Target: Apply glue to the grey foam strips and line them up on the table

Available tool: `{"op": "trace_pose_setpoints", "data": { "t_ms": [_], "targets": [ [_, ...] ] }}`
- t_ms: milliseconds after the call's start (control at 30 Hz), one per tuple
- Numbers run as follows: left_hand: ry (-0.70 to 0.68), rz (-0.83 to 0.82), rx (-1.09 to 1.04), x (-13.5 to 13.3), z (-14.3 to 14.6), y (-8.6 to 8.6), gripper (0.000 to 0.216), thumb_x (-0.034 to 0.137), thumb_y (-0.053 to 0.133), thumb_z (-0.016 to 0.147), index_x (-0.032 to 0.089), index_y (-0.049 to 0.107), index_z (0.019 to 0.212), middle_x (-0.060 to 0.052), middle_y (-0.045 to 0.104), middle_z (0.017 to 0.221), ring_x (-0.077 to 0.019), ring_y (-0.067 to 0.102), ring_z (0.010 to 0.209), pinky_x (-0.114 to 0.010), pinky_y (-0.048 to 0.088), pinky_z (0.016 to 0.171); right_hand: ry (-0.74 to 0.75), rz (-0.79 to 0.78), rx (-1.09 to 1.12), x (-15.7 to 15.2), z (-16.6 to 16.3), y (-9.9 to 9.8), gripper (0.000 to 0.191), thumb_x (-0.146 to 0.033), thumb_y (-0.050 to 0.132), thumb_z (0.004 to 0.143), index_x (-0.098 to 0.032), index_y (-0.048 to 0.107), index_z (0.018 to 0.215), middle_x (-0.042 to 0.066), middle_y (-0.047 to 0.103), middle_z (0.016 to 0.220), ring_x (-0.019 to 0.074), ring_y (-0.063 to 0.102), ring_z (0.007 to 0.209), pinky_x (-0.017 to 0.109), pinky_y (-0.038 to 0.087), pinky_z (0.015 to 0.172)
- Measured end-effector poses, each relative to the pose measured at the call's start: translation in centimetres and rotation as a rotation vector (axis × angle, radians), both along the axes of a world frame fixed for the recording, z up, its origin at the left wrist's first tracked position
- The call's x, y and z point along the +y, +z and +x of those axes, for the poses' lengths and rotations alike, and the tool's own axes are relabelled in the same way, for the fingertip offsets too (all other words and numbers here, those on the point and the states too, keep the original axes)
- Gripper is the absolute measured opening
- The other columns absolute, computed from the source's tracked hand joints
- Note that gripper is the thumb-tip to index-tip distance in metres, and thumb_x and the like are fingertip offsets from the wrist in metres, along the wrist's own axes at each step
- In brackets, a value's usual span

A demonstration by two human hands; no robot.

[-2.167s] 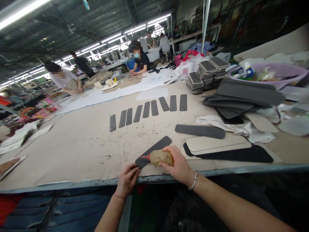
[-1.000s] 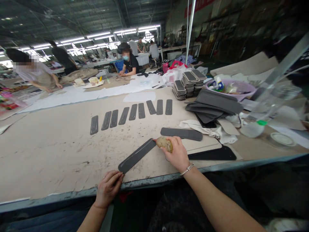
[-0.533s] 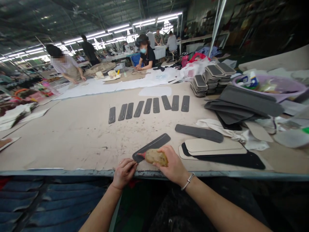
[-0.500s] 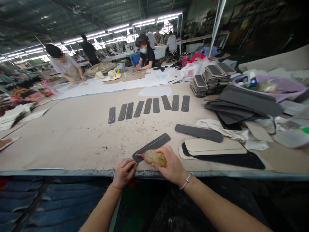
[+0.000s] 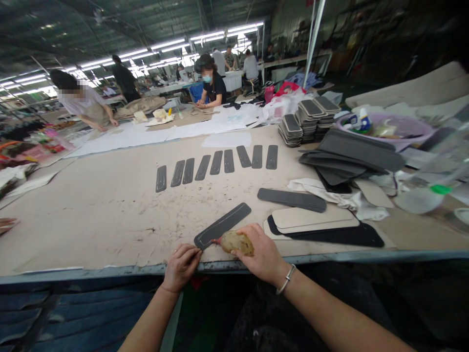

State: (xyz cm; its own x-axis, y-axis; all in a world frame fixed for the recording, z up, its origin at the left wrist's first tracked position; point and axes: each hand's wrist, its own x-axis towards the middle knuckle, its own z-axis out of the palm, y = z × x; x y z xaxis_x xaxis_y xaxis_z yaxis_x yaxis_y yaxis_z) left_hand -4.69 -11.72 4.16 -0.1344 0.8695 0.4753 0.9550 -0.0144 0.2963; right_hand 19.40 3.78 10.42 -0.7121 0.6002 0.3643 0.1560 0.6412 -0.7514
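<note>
A long dark grey strip (image 5: 223, 225) lies slantwise on the cardboard-covered table (image 5: 110, 215) near its front edge. My left hand (image 5: 180, 267) presses its fingertips on the strip's near end. My right hand (image 5: 258, 254) grips a tan, glue-caked brush (image 5: 236, 242) whose red tip touches the strip's near end.
A row of several dark strips (image 5: 220, 163) lies across the middle. To the right lie another strip (image 5: 292, 199), beige and black panels (image 5: 315, 225), stacked grey pieces (image 5: 306, 120), dark sheets (image 5: 351, 156), white rags (image 5: 330, 193) and a purple basin (image 5: 388, 128). Other people work at far tables.
My right hand swept the brush out to the strip's far end and drew it back to the near end. My left hand stayed on the near end. The camera shifted slightly.
</note>
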Motion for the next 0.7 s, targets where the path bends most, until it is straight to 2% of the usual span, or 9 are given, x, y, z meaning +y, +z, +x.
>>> {"op": "trace_pose_setpoints", "data": {
  "t_ms": [267,367,433,533,633,700],
  "targets": [
    [-0.021,0.022,-0.009,0.1,-0.1,0.0,0.009,0.016,0.061,0.079,0.019,0.063,0.087,-0.005,0.063,0.086,-0.0165,0.057,0.085,-0.031,0.048,0.078,-0.312,0.087,-0.089,4.1,3.2,0.3,0.034,-0.028,0.063,0.078,-0.024,0.050,0.110,0.006,0.050,0.105,0.0226,0.052,0.096,0.038,0.046,0.086],
    [-0.030,0.032,0.005,0.2,-0.2,0.0,0.010,0.016,0.061,0.078,0.019,0.063,0.087,-0.005,0.063,0.086,-0.0163,0.057,0.085,-0.030,0.048,0.077,-0.394,0.102,-0.057,5.1,3.6,0.1,0.034,-0.028,0.064,0.078,-0.023,0.050,0.109,0.006,0.050,0.105,0.0234,0.052,0.097,0.039,0.046,0.086],
    [-0.026,0.037,0.014,0.3,-0.2,0.0,0.010,0.016,0.061,0.078,0.019,0.063,0.088,-0.005,0.062,0.087,-0.0163,0.058,0.084,-0.030,0.049,0.077,-0.366,0.094,0.010,5.0,3.3,0.0,0.036,-0.028,0.065,0.077,-0.022,0.049,0.108,0.007,0.051,0.104,0.0235,0.051,0.098,0.038,0.046,0.086],
    [-0.015,0.043,0.010,0.3,-0.2,-0.1,0.012,0.017,0.061,0.078,0.020,0.063,0.090,-0.005,0.062,0.089,-0.0161,0.058,0.085,-0.029,0.049,0.076,-0.211,0.058,0.102,3.5,1.9,-0.4,0.037,-0.028,0.067,0.075,-0.022,0.049,0.107,0.007,0.051,0.102,0.0225,0.050,0.098,0.037,0.045,0.086],
    [-0.015,0.046,0.007,0.3,-0.3,-0.1,0.013,0.018,0.061,0.079,0.020,0.064,0.091,-0.005,0.062,0.090,-0.0159,0.059,0.085,-0.029,0.050,0.076,-0.040,0.020,0.104,1.6,0.3,-0.7,0.040,-0.027,0.069,0.074,-0.021,0.049,0.108,0.006,0.050,0.102,0.0204,0.050,0.096,0.034,0.046,0.086],
    [-0.019,0.046,0.017,0.3,-0.3,-0.2,0.013,0.019,0.061,0.079,0.020,0.065,0.091,-0.005,0.062,0.090,-0.0159,0.059,0.084,-0.029,0.050,0.076,0.006,0.022,0.072,0.9,-0.3,-0.7,0.042,-0.027,0.069,0.073,-0.022,0.049,0.110,0.007,0.048,0.105,0.0200,0.051,0.095,0.033,0.047,0.085]
  ]
}}
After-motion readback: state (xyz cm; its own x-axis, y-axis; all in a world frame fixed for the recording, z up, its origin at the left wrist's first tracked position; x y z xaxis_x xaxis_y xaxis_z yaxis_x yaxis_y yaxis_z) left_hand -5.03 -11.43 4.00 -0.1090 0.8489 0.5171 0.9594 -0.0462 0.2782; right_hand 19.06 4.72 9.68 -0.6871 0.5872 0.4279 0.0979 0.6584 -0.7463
